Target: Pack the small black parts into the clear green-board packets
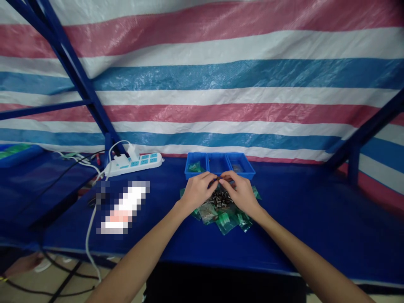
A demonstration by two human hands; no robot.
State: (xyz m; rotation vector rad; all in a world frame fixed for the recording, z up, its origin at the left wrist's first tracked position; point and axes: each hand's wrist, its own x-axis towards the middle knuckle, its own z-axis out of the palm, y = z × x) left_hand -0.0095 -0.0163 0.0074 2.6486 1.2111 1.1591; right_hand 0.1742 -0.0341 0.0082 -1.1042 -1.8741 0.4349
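My left hand (199, 188) and my right hand (240, 190) meet fingertip to fingertip above a pile of small dark metal pieces (220, 200). Both are closed in a pinch around something tiny and brownish, too small to name. Under and around the pile lie several small clear plastic bags (226, 222), some with green contents. Just beyond my fingers stands a blue three-compartment tray (217, 156). Green bags (195, 167) lie in its left compartment, and a few small pieces, hard to make out, lie in the right one.
A white power strip (142, 163) with plugs lies at the back left, its white cable (91, 227) running over the table edge. A pixelated patch covers something left of my arm. Blue metal posts (85, 84) rise before a striped tarp (221, 75). Another person's arm (23, 265) shows lower left.
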